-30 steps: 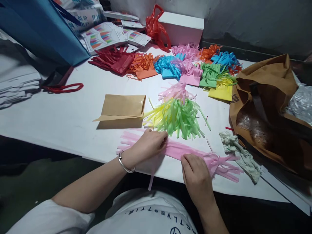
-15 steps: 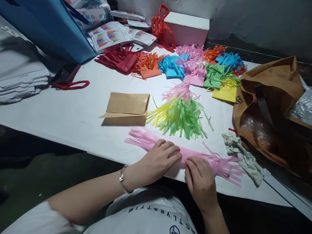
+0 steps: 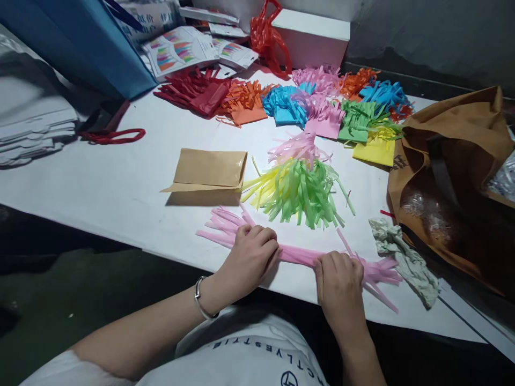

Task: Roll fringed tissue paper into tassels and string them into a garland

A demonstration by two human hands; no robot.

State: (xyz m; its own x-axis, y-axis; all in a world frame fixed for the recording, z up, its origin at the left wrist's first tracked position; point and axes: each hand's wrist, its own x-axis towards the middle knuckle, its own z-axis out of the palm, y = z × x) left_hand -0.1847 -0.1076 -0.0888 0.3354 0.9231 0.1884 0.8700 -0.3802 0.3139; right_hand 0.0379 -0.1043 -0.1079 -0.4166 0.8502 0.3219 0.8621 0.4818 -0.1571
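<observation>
A pink tissue-paper tassel (image 3: 298,255), gathered into a narrow roll with loose fringe at both ends, lies along the front of the white table. My left hand (image 3: 251,257) is closed round its left part, the fringe spreading out beyond the fingers. Farther right, my right hand (image 3: 340,279) grips the roll, its fingers curled over the top. Just behind lies a loose pile of tassels, with green fringe (image 3: 306,193) on top, yellow fringe (image 3: 261,187) beside it and pink fringe (image 3: 300,149) at the back.
A folded brown paper piece (image 3: 209,169) stands left of the pile. Several folded, coloured fringe bundles (image 3: 287,104) line the back, near a white box (image 3: 314,37) and a red plastic bag (image 3: 269,43). On the right are a brown bag (image 3: 450,118) and a crumpled cloth (image 3: 402,257).
My hands have moved apart along the pink tassel and now wrap round it. Its flat middle has become a narrower, tighter roll, and its left fringe has spread.
</observation>
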